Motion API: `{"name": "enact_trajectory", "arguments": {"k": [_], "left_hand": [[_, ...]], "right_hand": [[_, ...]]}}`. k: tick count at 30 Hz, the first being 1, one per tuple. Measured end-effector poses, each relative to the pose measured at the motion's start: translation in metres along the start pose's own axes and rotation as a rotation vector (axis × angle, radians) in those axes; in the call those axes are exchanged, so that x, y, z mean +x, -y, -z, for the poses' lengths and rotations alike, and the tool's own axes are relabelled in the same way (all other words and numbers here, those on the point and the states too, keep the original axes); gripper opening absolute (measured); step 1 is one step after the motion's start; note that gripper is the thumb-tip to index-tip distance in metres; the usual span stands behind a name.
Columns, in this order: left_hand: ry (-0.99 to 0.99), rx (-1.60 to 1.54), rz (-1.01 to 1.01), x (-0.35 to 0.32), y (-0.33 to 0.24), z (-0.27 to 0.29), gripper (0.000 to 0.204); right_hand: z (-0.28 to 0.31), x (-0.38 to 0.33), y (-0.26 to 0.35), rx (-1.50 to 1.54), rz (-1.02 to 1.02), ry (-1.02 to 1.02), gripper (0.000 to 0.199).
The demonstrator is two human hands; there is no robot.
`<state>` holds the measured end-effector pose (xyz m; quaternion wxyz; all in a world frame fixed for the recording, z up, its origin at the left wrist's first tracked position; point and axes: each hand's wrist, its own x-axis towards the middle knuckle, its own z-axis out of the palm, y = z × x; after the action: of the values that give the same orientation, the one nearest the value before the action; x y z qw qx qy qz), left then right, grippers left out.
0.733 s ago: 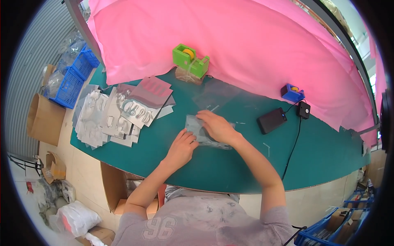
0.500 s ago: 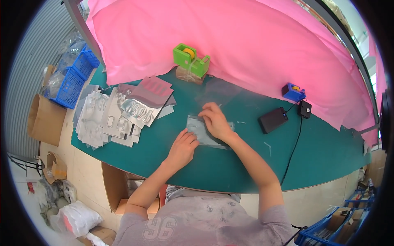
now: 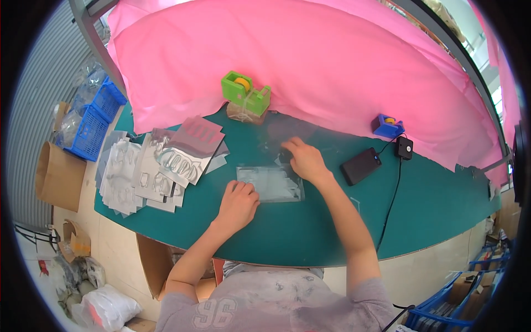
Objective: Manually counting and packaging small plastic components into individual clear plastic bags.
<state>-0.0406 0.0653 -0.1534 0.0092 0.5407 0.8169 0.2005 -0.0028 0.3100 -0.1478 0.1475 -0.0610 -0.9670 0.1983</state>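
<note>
On the green table (image 3: 304, 235), before me: one clear plastic bag (image 3: 272, 185), lying flat. My left hand (image 3: 238, 206), fingers loosely bent, tips resting at the bag's left edge. My right hand (image 3: 308, 161), fingers curled, just beyond the bag's far right corner; whether they pinch anything, I cannot tell. Farther out: silver pouches (image 3: 160, 167), heaped, left; green tape dispenser (image 3: 255, 103), far side; black box (image 3: 360, 166), right.

The left hand (image 3: 239, 205) rests at a clear bag's (image 3: 272, 186) left edge on the green desk (image 3: 310, 235); the curled right hand (image 3: 308, 162) is just beyond (whether pinching anything, I can't tell).
</note>
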Motion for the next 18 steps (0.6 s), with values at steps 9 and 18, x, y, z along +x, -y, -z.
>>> {"name": "enact_trajectory", "arguments": {"k": [9, 18], "left_hand": [[-0.447, -0.072, -0.029, 0.048, -0.014, 0.041, 0.059], [-0.599, -0.036, -0.323, 0.083, -0.046, 0.08, 0.064]], "right_hand": [[0.064, 0.0, 0.016, 0.564, 0.012, -0.118, 0.009], [0.112, -0.029, 0.033, 1.561, 0.01, 0.3, 0.004]]}}
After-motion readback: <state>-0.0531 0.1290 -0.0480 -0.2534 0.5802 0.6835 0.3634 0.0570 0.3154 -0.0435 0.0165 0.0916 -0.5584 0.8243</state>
